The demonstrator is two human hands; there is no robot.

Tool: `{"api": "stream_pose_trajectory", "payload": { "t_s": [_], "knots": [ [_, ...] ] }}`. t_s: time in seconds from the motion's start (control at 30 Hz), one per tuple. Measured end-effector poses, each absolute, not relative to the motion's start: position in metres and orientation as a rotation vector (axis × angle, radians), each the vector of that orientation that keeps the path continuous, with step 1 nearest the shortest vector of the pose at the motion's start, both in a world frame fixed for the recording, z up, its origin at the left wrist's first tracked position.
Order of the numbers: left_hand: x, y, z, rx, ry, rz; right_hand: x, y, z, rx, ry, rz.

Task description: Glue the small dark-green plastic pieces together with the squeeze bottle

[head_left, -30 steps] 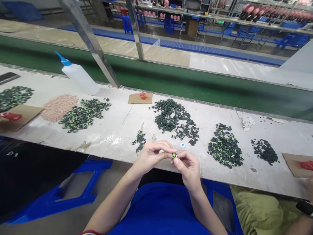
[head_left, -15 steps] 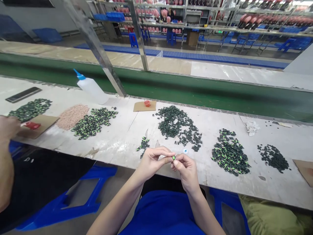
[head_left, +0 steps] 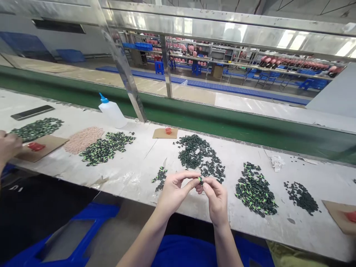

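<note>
A small black-and-green piece (head_left: 200,180) is pinched between the fingertips of both hands, just above the near part of the table. My left hand (head_left: 176,192) holds it from the left with thumb and forefinger. From the other side my right hand (head_left: 216,195) grips it, thumb and fingers closed. A small cluster of black-and-green pieces (head_left: 160,175) lies beside my left hand. Behind my hands spreads a pile of small dark pieces (head_left: 191,152). Right of my right hand is a larger pile of black-and-green pieces (head_left: 256,193).
A squeeze bottle (head_left: 112,114) stands behind a pile of pink pieces (head_left: 83,139). Cardboard (head_left: 158,133) holds a small red cup (head_left: 168,130). A co-worker's hand (head_left: 9,146) is at far left. Black pieces (head_left: 302,196) lie at right. A metal post (head_left: 126,79) rises at the table's back.
The head view has tilted up, so more of the overhead beam shows. Both hands keep the small piece pinched, turned slightly. The co-worker's hand at left has shifted a little.
</note>
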State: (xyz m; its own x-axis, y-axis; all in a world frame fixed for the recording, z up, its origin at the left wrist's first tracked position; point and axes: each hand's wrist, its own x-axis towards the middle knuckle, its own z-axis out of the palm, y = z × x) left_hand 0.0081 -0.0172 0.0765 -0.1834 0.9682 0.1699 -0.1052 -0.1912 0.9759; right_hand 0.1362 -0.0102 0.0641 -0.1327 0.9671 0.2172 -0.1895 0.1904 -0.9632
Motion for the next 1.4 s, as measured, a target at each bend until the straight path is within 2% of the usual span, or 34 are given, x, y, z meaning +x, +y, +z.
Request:
{"api": "stream_pose_trajectory", "payload": {
  "t_s": [0.37,0.53,0.63,0.77,0.9,0.97,1.1,1.17,1.4],
  "knots": [
    [0.008,-0.028,0.083,1.207,1.022,1.564,0.142,-0.023,0.080,-0.950,-1.527,0.983],
    [0.013,-0.026,0.084,1.324,1.010,1.417,0.170,-0.023,0.080,-1.028,-1.592,0.825],
    [0.001,-0.020,0.081,1.386,1.205,1.433,0.207,-0.014,0.068,-1.285,-1.475,0.578],
    [-0.037,-0.008,0.062,1.435,1.704,1.558,0.256,0.002,0.046,-1.852,-1.223,0.079],
    [-0.078,0.003,0.031,1.704,1.978,1.359,0.267,0.009,0.026,-1.895,-1.304,-0.256],
    [-0.093,0.006,0.017,1.806,2.058,1.243,0.254,0.008,0.018,-1.764,-1.451,-0.245],
    [-0.104,0.013,0.004,1.940,2.160,0.936,0.214,0.003,0.001,-1.492,-1.908,0.143],
    [-0.101,0.017,0.003,1.980,2.170,0.801,0.196,0.002,-0.010,-1.412,-2.020,0.228],
    [-0.086,0.029,0.004,1.972,2.122,0.584,0.172,0.006,-0.026,-1.322,-1.934,0.434]
  ]
}}
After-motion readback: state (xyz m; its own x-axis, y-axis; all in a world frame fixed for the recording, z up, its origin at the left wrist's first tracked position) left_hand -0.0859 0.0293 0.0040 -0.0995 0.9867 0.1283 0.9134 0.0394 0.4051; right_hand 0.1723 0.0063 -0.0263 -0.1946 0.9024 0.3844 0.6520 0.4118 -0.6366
